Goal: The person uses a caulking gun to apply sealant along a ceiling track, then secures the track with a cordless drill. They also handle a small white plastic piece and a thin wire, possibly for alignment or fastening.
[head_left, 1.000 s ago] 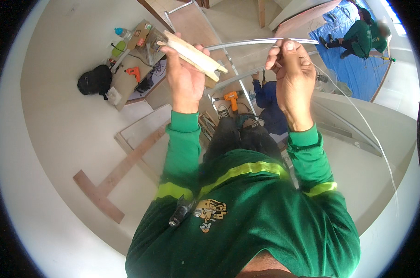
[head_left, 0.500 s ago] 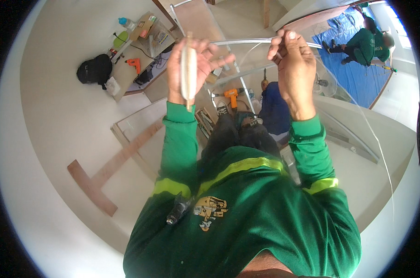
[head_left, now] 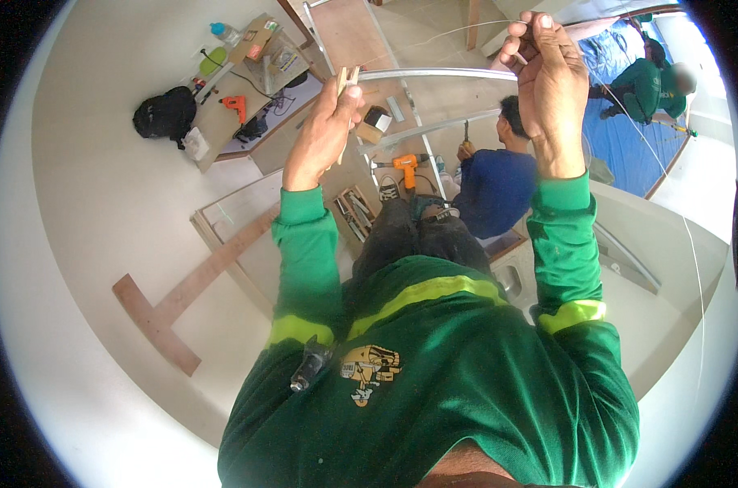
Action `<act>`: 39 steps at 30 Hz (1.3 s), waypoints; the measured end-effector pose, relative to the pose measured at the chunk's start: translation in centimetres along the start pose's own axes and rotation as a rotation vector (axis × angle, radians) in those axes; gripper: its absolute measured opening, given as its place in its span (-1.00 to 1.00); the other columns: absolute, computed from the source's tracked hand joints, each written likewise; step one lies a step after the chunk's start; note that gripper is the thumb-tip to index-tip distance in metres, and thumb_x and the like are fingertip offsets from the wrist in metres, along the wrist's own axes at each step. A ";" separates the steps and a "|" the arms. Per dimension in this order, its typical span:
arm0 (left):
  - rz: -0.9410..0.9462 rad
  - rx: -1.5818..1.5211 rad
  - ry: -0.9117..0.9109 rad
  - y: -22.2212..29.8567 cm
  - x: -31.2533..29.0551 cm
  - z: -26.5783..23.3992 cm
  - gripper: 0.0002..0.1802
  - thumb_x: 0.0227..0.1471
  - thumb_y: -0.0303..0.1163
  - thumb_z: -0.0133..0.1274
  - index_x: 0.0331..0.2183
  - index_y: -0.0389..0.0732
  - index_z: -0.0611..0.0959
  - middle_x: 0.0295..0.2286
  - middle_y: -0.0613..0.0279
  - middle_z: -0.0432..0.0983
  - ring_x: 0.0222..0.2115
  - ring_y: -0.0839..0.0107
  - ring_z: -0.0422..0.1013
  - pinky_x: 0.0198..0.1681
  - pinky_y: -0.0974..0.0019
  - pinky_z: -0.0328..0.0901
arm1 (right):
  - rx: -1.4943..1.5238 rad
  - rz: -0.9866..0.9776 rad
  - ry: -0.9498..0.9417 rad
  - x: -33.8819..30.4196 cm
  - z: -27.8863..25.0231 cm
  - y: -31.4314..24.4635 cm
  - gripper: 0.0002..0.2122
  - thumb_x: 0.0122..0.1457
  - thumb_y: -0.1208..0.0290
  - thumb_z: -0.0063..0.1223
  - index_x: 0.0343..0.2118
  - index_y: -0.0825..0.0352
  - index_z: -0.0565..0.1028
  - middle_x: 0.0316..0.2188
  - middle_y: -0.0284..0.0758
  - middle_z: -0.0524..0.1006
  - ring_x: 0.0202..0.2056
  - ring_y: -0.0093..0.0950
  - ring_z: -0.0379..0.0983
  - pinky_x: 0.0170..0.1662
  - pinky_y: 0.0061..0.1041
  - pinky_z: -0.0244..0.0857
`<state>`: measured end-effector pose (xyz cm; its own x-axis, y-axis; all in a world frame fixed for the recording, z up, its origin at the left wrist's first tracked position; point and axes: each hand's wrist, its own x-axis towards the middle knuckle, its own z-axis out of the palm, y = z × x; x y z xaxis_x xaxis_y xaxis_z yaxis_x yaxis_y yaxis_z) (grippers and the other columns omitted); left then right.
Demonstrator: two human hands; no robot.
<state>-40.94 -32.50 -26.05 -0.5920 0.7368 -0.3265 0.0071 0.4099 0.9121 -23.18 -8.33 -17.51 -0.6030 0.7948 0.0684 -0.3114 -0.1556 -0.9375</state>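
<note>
My left hand [head_left: 320, 138] is closed around a flat wooden string winder [head_left: 349, 79], whose two prongs stick up past the fingers. Higher up and to the right, my right hand [head_left: 554, 89] pinches a thin white string [head_left: 687, 224] between thumb and fingers. One stretch of it runs toward the winder, while another hangs in a long curve down the right side. A pale metal strip [head_left: 434, 72] spans between the two hands; its right end passes behind the right hand. Whether my left hand touches that strip, I cannot tell.
Below, a person in blue [head_left: 495, 191] crouches beside an orange drill [head_left: 406, 165]. A worker in green [head_left: 639, 89] is on a blue tarp [head_left: 625, 154] at the far right. At left are a cluttered table [head_left: 235, 122] and a T-shaped wooden piece [head_left: 210, 272].
My right hand has moved up and right, drawing the string away from the metal strip. My left hand has turned, its fingers now wrapped round the winder. The person in blue shows more fully.
</note>
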 end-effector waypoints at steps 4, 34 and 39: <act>0.378 0.447 0.151 -0.7 -0.4 -0.8 -0.36 0.31 -0.10 0.13 0.32 -0.10 0.45 -0.06 0.08 0.58 -0.19 0.24 0.50 -0.03 0.14 0.41 | 0.002 0.006 0.003 0.5 0.7 -0.1 -0.72 0.48 0.22 0.00 -0.05 0.36 0.56 -0.23 -0.31 0.65 -0.27 -0.52 0.53 -0.12 -0.43 0.44; 0.542 -1.534 0.103 0.4 -6.3 -15.2 -0.53 0.39 -0.05 0.04 0.07 -0.23 0.49 -0.29 0.31 0.45 -0.33 0.41 0.33 -0.20 0.26 0.31 | 0.053 -0.094 0.004 4.3 3.3 -2.3 -0.75 0.49 0.23 -0.02 -0.07 0.33 0.54 -0.22 -0.32 0.62 -0.25 -0.51 0.51 -0.07 -0.41 0.42; 0.543 -1.514 0.107 -0.4 -6.3 -15.5 -0.57 0.39 -0.08 0.04 0.04 -0.22 0.50 -0.29 0.31 0.45 -0.33 0.41 0.34 -0.20 0.26 0.32 | -0.046 -0.096 0.108 2.2 7.5 -4.3 -0.74 0.49 0.16 -0.04 -0.24 0.23 0.53 -0.44 -0.46 0.55 -0.46 -0.61 0.45 -0.29 -0.57 0.35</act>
<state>-49.68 -45.62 -20.52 -0.8364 0.5449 0.0592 -0.5000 -0.8027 0.3250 -28.71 -10.31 -10.78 -0.4882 0.8639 0.1239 -0.3283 -0.0502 -0.9433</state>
